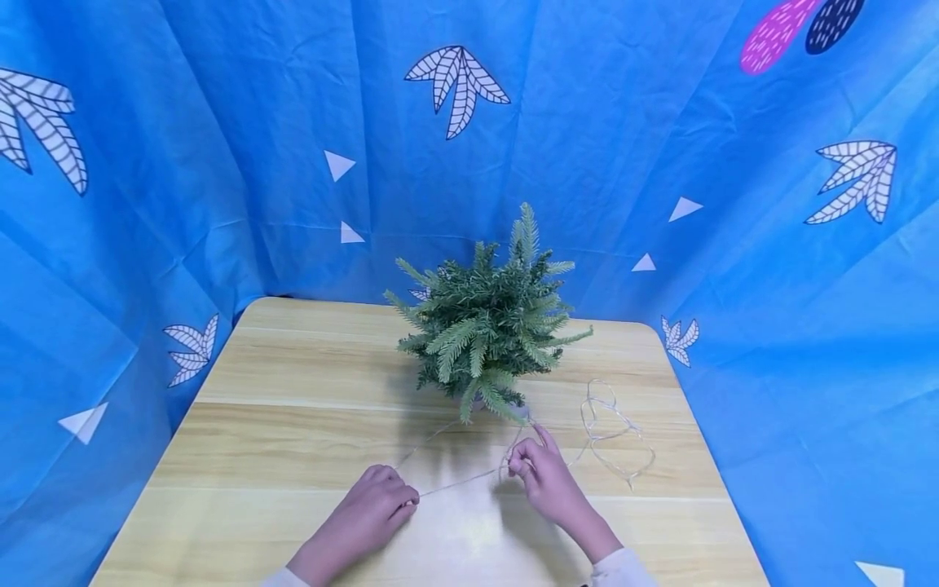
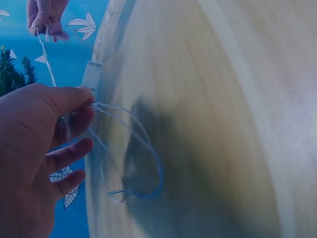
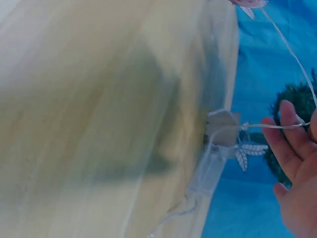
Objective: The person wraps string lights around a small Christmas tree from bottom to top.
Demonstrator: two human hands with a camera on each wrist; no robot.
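Blue cloth (image 1: pixel 623 122) behind worktop (image 1: pixel 293 440). Left grip (image 1: pixel 367 509) and right grip (image 1: pixel 546 477) each pinch pale wire (image 1: pixel 462 482), near side of green tree (image 1: pixel 487 326); loose loops (image 1: pixel 591 439) lie right. Light tension, untangled loops work best.

Bare left hand (image 1: pixel 370 509), bare right hand (image 1: pixel 546 481), and there's the kit: pale, near-white sleeves. The left sleeve (image 1: pixel 284 579) offers just a sliver; the right sleeve (image 1: pixel 622 569) gives us more, plain pale cloth ending at the wrist, tiny dark speck (image 1: pixel 585 584) beside it, too small to name.
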